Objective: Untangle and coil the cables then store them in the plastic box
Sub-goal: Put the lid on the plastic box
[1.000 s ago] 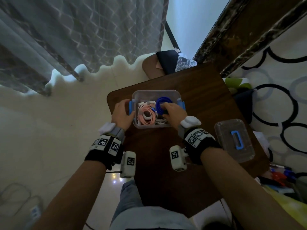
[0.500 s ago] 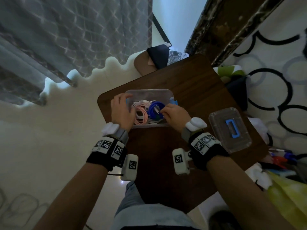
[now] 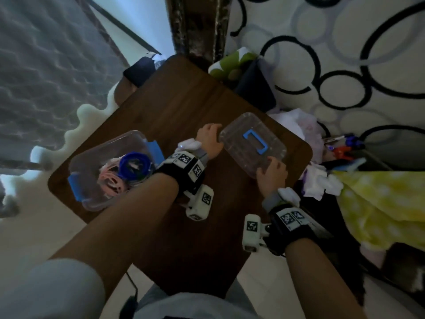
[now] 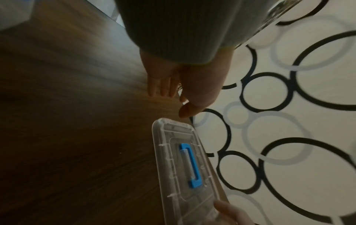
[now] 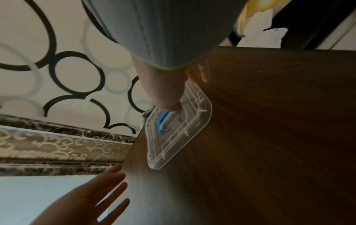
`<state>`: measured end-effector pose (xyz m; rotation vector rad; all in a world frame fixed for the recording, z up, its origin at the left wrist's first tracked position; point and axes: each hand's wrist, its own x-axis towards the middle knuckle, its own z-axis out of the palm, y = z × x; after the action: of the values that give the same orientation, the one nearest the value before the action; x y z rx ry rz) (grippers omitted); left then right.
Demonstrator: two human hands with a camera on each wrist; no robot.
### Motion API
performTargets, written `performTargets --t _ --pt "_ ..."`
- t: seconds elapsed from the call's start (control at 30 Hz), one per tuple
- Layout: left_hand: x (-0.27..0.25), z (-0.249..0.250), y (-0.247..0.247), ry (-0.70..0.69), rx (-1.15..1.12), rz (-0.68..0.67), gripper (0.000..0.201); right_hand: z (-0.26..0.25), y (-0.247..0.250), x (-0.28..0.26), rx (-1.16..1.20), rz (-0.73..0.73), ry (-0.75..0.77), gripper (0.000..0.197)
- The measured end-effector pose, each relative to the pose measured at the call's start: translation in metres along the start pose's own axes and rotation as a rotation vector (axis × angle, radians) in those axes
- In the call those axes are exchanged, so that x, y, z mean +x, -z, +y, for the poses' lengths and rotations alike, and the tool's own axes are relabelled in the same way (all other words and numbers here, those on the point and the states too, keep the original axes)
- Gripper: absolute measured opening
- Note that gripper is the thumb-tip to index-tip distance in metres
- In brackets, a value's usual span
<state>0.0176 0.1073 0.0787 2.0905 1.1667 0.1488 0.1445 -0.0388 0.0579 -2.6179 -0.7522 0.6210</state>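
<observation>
Lid (image 3: 252, 146) flat on table (image 3: 188, 107), long way running diagonal, near-right to far-left. Right hand (image 3: 271, 178) pinching its near end; left hand (image 3: 210, 140) spread, fingers straight, beside far end.

Black wrist straps (image 3: 184, 171) with square-patterned tags, white camera blocks (image 3: 199, 204), grey sleeves (image 3: 53, 288)

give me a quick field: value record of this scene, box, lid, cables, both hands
box: clear plastic box with blue latches, open, on the wooden table
cables: coiled blue cable and pink cable inside the box
lid: clear lid with blue handle, on the table to the right of the box
left hand: left hand open, fingers straight, at the lid's far end
right hand: right hand grips the lid's near end
</observation>
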Motion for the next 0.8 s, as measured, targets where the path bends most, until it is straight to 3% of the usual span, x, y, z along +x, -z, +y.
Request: performTargets --t 0.07,0.23,0.37,0.47,0.53,0.67,0.8 --pt "0.015 -0.012 0.005 0.072 0.024 0.007 0.055 -0.012 -0.006 0.001 0.033 -0.040 -0.035 0.049" --pt "0.028 -0.027 0.022 0.232 -0.018 -0.142 0.070 -0.034 -0.016 0.003 0.125 -0.075 -0.053 0.048" --pt "0.028 -0.032 0.026 0.327 -0.138 -0.080 0.066 -0.041 -0.013 0.005 0.228 -0.022 0.013 0.048" --pt "0.022 -0.032 0.034 0.253 -0.119 0.060 0.037 -0.046 -0.006 0.003 0.350 0.064 0.061 0.046" --pt "0.012 -0.024 0.042 0.164 -0.157 0.193 0.028 -0.050 0.006 0.003 0.438 0.117 0.111 0.044" --pt "0.001 0.000 0.051 0.020 -0.294 0.281 0.018 -0.047 0.043 0.009 0.512 0.213 0.177 0.041" --pt "-0.015 -0.008 0.047 0.036 -0.353 0.325 0.026 -0.046 0.051 0.002 0.508 0.242 0.244 0.039"
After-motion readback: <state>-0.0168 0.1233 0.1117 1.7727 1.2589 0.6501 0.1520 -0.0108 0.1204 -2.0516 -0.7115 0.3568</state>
